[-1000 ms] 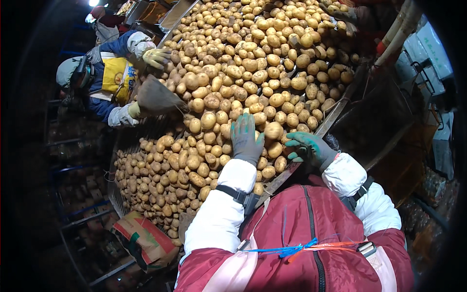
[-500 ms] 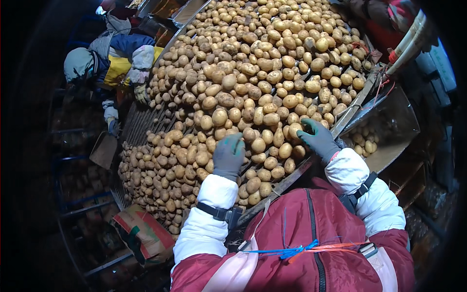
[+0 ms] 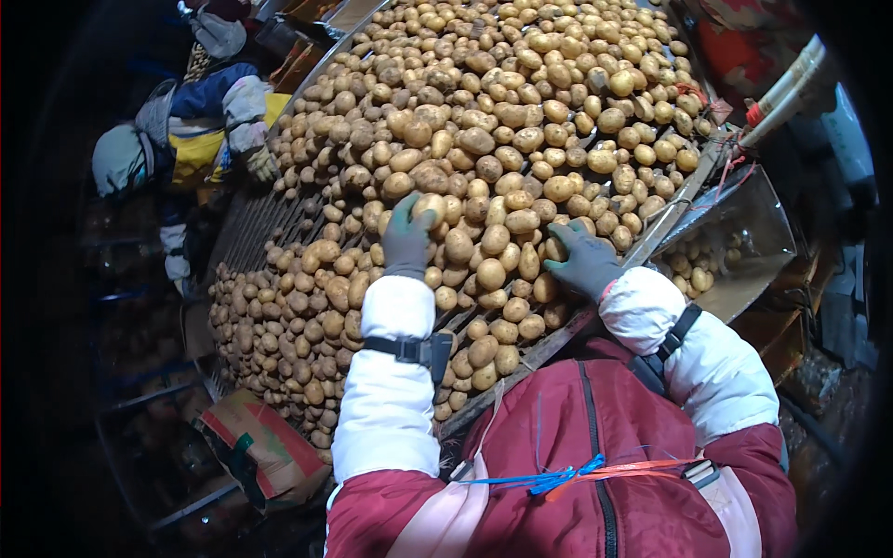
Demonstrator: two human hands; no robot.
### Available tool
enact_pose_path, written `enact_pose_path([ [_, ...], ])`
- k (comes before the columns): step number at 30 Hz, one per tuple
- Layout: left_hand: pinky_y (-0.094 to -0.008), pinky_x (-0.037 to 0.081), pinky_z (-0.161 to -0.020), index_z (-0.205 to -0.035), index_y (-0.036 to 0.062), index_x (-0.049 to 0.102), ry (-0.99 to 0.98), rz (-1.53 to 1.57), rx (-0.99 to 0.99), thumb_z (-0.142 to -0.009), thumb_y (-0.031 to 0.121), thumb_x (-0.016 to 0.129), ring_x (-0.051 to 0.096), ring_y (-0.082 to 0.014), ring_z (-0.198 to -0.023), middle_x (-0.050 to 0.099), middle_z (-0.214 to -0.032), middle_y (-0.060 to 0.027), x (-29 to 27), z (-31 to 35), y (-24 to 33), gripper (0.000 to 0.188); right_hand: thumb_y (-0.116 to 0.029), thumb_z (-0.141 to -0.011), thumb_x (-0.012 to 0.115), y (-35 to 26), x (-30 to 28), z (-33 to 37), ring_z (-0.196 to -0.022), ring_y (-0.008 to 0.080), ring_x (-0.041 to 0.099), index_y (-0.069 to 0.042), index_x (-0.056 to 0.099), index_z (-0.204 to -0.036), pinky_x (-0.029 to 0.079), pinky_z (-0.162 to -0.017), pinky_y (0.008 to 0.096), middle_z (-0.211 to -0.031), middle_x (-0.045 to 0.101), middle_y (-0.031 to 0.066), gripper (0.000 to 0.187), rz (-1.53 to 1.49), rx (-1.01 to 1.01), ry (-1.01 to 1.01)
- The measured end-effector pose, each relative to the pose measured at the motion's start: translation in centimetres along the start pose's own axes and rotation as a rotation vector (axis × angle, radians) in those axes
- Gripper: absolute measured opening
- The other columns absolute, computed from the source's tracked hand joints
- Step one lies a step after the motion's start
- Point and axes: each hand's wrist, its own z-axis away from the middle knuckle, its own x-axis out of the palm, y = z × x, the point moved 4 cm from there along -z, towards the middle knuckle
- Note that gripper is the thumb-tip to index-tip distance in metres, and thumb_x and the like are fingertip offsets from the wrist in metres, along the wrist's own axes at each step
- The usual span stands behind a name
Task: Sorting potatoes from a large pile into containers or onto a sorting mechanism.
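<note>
Well, box w/ potatoes nr R hand

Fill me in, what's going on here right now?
Someone wearing gloves has both hands among loose potatoes heaped on a slatted sorting surface. The left hand curls against one potato; the right hand has another between thumb and fingers, though a firm grip on either isn't clear. An open cardboard box at the right holds more potatoes. Across the left side, a co-worker has a gloved hand at the heap's edge.
</note>
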Motion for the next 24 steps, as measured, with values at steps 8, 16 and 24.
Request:
enact_pose_path([
  [8,-0.0303,0.058,-0.082,-0.127,0.0,0.061,-0.204,0.665,-0.274,-0.088,0.015,0.064,0.066,-0.0182,-0.095,0.066,-0.114,-0.009,4.4,6.6,5.2,0.042,-0.037,-0.093,0.065,1.8,-2.6,2.5,-0.096,0.025,0.065,-0.005,0.055,-0.132,0.056,-0.084,0.0449,-0.111,0.064,0.0082,0.052,-1.702,0.216,-0.464],
  [16,-0.0322,0.05,-0.097,-0.138,-0.0034,0.053,-0.568,0.403,-0.144,-0.093,0.021,0.066,0.062,-0.024,-0.115,0.062,-0.128,-0.0153,15.6,13.5,10.0,0.053,-0.051,-0.097,0.058,2.8,-3.1,7.7,-0.079,0.0219,0.068,0.001,0.065,-0.111,0.055,-0.069,0.034,-0.095,0.07,0.0096,0.054,-1.741,0.214,-0.491],
  [24,-0.0339,0.045,-0.103,-0.145,0.0057,0.048,-0.887,-0.074,0.077,-0.095,0.032,0.065,0.06,-0.0241,-0.122,0.062,-0.133,-0.0184,21.6,18.6,15.1,0.059,-0.044,-0.101,0.051,8.0,-6.5,14.1,-0.061,0.0147,0.062,-0.007,0.061,-0.112,0.049,-0.052,0.0271,-0.084,0.064,0.0065,0.04,-1.657,0.06,-0.31],
])
